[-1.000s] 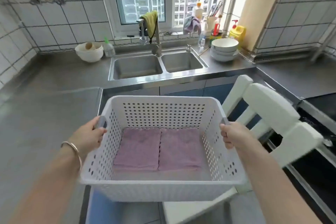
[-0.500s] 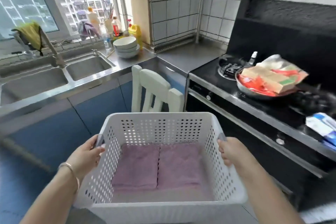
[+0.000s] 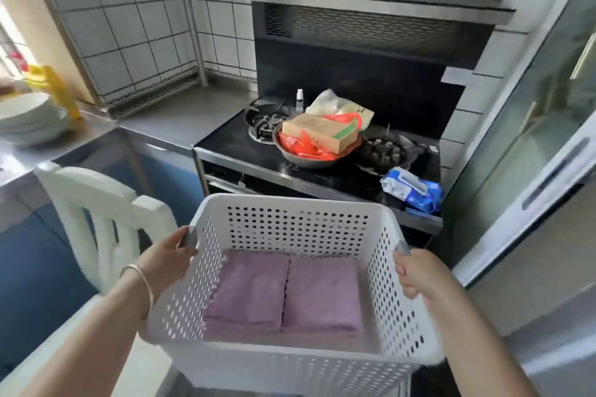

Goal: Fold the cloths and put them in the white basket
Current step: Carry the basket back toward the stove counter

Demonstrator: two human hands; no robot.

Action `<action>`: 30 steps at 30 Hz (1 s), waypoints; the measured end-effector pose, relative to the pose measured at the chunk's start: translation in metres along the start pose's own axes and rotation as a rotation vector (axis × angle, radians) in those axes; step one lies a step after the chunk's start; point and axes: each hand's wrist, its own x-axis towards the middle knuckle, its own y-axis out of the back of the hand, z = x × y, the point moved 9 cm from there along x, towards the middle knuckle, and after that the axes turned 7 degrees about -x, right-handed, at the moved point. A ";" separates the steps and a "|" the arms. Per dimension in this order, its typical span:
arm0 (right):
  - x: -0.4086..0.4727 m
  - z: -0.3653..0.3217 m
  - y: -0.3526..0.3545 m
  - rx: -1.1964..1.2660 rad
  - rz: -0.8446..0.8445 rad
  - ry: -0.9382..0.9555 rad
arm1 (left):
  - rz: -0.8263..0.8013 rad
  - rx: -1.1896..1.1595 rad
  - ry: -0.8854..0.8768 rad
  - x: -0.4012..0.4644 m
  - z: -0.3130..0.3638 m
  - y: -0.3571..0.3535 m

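Note:
A white perforated basket [image 3: 296, 206] is held up in front of me, off any surface. Two folded purple cloths lie flat side by side on its floor, the left cloth [image 3: 250, 292] and the right cloth [image 3: 322, 296]. My left hand [image 3: 167, 263] grips the grey handle on the basket's left wall. My right hand [image 3: 417, 272] grips the grey handle on the right wall. Both forearms reach in from the bottom corners.
A black gas stove [image 3: 322, 167] stands straight ahead, carrying a metal pan [image 3: 309, 159] filled with a cardboard box and red bags. A blue wipes pack [image 3: 411, 190] lies at its right front. A white chair [image 3: 96, 203] is at the left, stacked bowls [image 3: 29, 119] on the counter.
The view has swung right from the sink to the stove while both hands carry the basket along. The cloths have kept their place inside it.

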 end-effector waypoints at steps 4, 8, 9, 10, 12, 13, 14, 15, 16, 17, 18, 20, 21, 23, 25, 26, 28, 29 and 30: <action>0.039 -0.023 0.020 0.053 0.056 -0.026 | -0.086 -0.069 0.001 0.064 0.027 -0.032; 0.081 -0.063 0.025 0.057 0.078 -0.001 | -0.097 -0.149 0.002 0.119 0.060 -0.042; 0.094 -0.074 0.021 0.055 0.066 0.001 | -0.090 -0.150 0.005 0.132 0.067 -0.039; 0.108 -0.087 0.015 0.055 0.049 0.007 | -0.088 -0.139 0.010 0.148 0.075 -0.035; 0.127 -0.112 0.004 0.070 0.019 0.033 | -0.093 -0.152 0.008 0.167 0.090 -0.026; 0.139 -0.127 -0.001 0.079 0.009 0.048 | -0.087 -0.182 0.008 0.178 0.099 -0.020; 0.151 -0.143 -0.007 0.092 -0.004 0.058 | -0.069 -0.204 0.005 0.190 0.105 -0.013; 0.161 -0.158 -0.012 0.109 -0.022 0.072 | -0.049 -0.208 -0.008 0.199 0.113 -0.006; 0.171 -0.174 -0.020 0.127 -0.053 0.095 | -0.030 -0.207 -0.021 0.208 0.119 0.002; 0.178 -0.188 -0.027 0.145 -0.085 0.119 | -0.021 -0.215 -0.029 0.215 0.126 0.009; 0.188 -0.206 -0.037 0.154 -0.123 0.147 | -0.008 -0.220 -0.035 0.224 0.130 0.019; 0.204 -0.239 -0.058 0.166 -0.181 0.186 | 0.026 -0.218 -0.045 0.239 0.136 0.038; 0.214 -0.258 -0.072 0.162 -0.215 0.203 | 0.062 -0.219 -0.047 0.247 0.138 0.050; 0.226 -0.294 -0.092 0.159 -0.269 0.237 | 0.128 -0.237 -0.048 0.258 0.143 0.072; 0.241 -0.331 -0.118 0.132 -0.340 0.286 | 0.186 -0.277 -0.048 0.273 0.151 0.096; 0.247 -0.348 -0.130 0.116 -0.370 0.309 | 0.207 -0.283 -0.047 0.279 0.155 0.106; 0.267 -0.385 -0.161 0.076 -0.423 0.343 | 0.270 -0.276 -0.060 0.297 0.161 0.131; 0.277 -0.402 -0.177 0.051 -0.445 0.348 | 0.312 -0.271 -0.063 0.306 0.162 0.142; 0.286 -0.416 -0.192 0.025 -0.467 0.345 | 0.359 -0.269 -0.056 0.313 0.162 0.152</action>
